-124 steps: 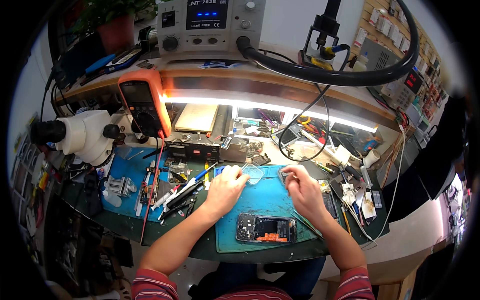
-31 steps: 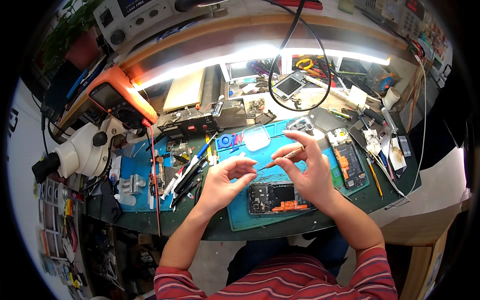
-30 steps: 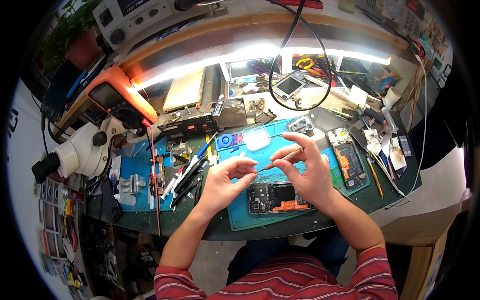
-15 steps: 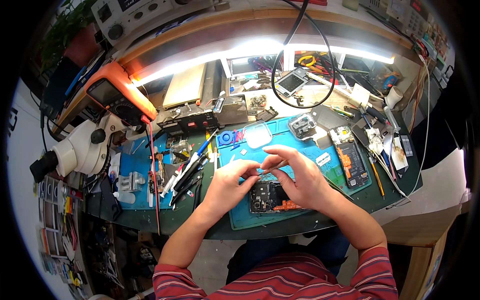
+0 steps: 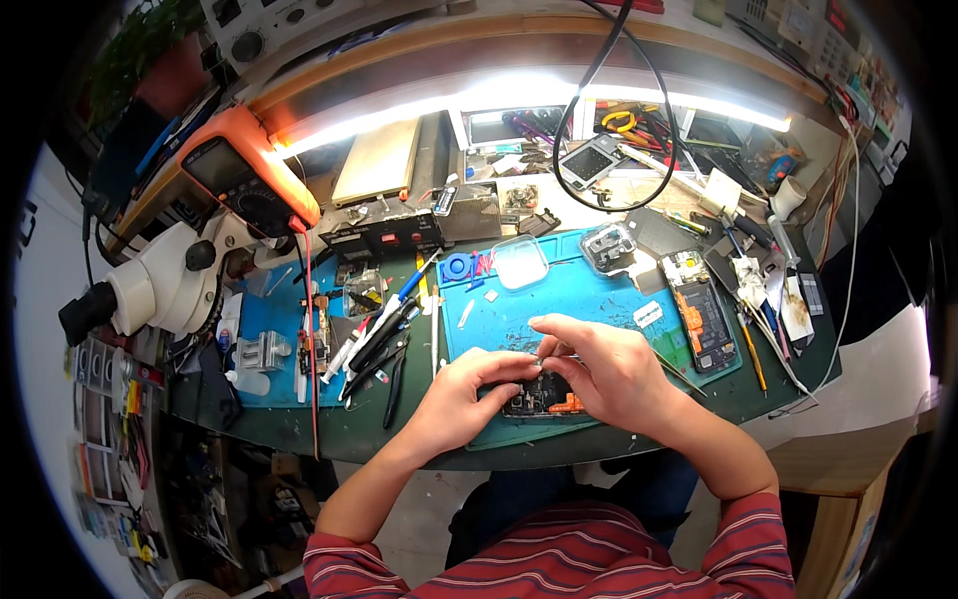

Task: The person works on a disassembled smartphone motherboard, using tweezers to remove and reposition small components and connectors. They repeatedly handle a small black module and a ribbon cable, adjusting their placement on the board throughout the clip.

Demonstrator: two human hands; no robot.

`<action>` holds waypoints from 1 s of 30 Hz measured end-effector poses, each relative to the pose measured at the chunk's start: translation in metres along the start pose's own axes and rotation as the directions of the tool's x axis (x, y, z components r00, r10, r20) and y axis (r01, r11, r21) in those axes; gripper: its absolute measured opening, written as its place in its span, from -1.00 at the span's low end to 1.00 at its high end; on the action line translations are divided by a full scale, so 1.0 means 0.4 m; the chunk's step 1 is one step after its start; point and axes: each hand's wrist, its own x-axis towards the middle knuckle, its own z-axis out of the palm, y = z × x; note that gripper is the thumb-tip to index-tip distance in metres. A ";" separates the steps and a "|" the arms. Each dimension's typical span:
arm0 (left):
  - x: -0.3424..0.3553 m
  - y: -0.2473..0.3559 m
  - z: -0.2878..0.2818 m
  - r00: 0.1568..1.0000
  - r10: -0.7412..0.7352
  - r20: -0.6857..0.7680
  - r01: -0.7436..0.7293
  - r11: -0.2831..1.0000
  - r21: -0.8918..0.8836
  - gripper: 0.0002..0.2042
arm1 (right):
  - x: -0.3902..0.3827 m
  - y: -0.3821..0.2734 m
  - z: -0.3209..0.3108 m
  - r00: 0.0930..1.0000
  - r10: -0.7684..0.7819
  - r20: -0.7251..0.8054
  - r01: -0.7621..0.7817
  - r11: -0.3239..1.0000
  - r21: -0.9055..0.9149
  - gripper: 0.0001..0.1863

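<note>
Over the top left part of an opened phone (image 5: pixel 545 403), my left hand (image 5: pixel 464 394) has its fingers curled and my right hand (image 5: pixel 614 371) has thumb and fingers drawn together. Their fingertips meet around something small; what each holds is too hidden to make out. The phone lies on a blue mat (image 5: pixel 469 339), partly under my hands, with an orange flex part showing. A second opened phone (image 5: pixel 702 319) lies on the mat to the right. A clear lidded box (image 5: pixel 520 263) and a small case of parts (image 5: pixel 607 250) sit toward the back.
A white microscope (image 5: pixel 150 285) and orange multimeter (image 5: pixel 249 175) stand at the left, near pens, pliers (image 5: pixel 394 384) and parts. Tools crowd the right side (image 5: pixel 768 290). A looped black cable (image 5: pixel 667 120) hangs before the lit shelf (image 5: pixel 269 80). The bench's front edge (image 5: pixel 419 461) is below my forearms.
Both hands have come down and closer together onto the phone. The thin tool seen in my right fingers a second ago is now hidden or gone from view.
</note>
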 end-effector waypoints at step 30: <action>0.109 -0.054 -0.057 0.974 0.182 -0.137 -0.075 0.824 0.561 -0.89 | 0.011 -0.016 -0.010 0.973 0.189 0.133 -0.210 0.962 0.173 -0.35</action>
